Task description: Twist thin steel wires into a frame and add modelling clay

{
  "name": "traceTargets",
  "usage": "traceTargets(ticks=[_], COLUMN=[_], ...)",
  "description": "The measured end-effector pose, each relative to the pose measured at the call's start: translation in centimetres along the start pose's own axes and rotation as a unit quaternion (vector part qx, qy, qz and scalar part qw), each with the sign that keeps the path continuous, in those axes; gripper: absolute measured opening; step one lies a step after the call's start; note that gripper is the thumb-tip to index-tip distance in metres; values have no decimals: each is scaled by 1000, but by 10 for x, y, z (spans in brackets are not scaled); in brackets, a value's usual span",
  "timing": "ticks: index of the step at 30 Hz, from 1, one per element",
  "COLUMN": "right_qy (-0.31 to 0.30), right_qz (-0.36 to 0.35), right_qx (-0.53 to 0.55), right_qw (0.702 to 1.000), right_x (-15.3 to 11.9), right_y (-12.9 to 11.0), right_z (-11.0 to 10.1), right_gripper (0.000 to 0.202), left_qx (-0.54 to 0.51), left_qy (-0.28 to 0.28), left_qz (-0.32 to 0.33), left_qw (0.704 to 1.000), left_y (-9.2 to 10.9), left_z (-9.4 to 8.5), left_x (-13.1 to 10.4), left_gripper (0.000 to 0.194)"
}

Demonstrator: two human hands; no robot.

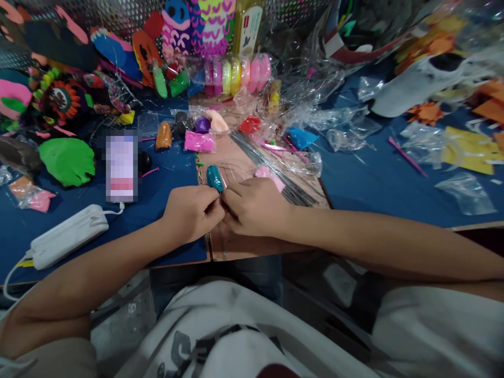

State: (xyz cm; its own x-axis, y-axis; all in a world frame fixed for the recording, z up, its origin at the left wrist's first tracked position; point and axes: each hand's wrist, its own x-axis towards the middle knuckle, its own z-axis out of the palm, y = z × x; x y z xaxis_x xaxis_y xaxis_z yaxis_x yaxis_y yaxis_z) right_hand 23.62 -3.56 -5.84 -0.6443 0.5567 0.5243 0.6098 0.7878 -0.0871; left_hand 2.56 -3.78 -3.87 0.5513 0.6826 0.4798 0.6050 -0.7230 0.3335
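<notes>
My left hand [193, 212] and my right hand [258, 209] meet over the front of a brown board [252, 249]. Fingers and thumbs are pinched together on both, tip to tip, and whatever lies between them is hidden. Just beyond the fingertips sits a shiny teal packet of clay [214, 178]. A pink lump of clay [271, 177] shows behind my right knuckles. To the right of it a bundle of thin grey wires [271, 168] runs slantwise across the board, and a few fine strands lie near my right fingers.
A phone [122, 168] is cabled to a white power bank [70, 236] on the left. Green clay [66, 161] lies behind them. Small clay packets, a row of coloured tubs [236, 75] and a bottle [247, 26] stand farther back. Plastic wrappers [466, 193] litter the right.
</notes>
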Motion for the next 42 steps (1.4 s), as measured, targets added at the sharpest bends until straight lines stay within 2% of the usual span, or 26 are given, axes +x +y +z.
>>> traceTargets(ticks=[6, 9, 12, 17, 22, 25, 28, 33, 38, 42], right_qy=[-7, -11, -3, 8, -19, 7, 39, 54, 50, 54], right_qz=[-28, -74, -101, -79, -29, -24, -21, 8, 50, 34], right_qx=[-34, -44, -44, -10, 50, 83, 96, 127, 136, 131], right_qw=[999, 996, 994, 997, 998, 996, 994, 990, 988, 989], right_x=[-2, -2, -3, -2, -1, 0, 2, 8, 11, 11], right_y=[11, 16, 18, 18, 21, 22, 24, 24, 18, 16], right_z=[9, 11, 12, 10, 10, 14, 16, 8, 4, 5], right_gripper=[27, 26, 25, 28, 26, 23, 24, 18, 17, 22], left_qx=[22, 37, 57, 99, 125, 137, 161, 184, 162, 125], left_qy=[-128, -143, -145, -131, -118, -114, -78, -16, 46, 57], left_qz=[-137, -164, -163, -120, -66, -44, 12, 102, 124, 131], left_qw=[982, 975, 974, 979, 983, 983, 984, 977, 978, 982], left_y=[5, 2, -1, -4, -11, -15, -16, -17, -21, -26], left_z=[-8, -8, -7, -6, -4, -2, 1, 4, 6, 7], left_x=[3, 4, 3, 1, 1, 2, 3, 7, 14, 14], left_gripper=[30, 28, 21, 11, 21, 24, 24, 25, 26, 25])
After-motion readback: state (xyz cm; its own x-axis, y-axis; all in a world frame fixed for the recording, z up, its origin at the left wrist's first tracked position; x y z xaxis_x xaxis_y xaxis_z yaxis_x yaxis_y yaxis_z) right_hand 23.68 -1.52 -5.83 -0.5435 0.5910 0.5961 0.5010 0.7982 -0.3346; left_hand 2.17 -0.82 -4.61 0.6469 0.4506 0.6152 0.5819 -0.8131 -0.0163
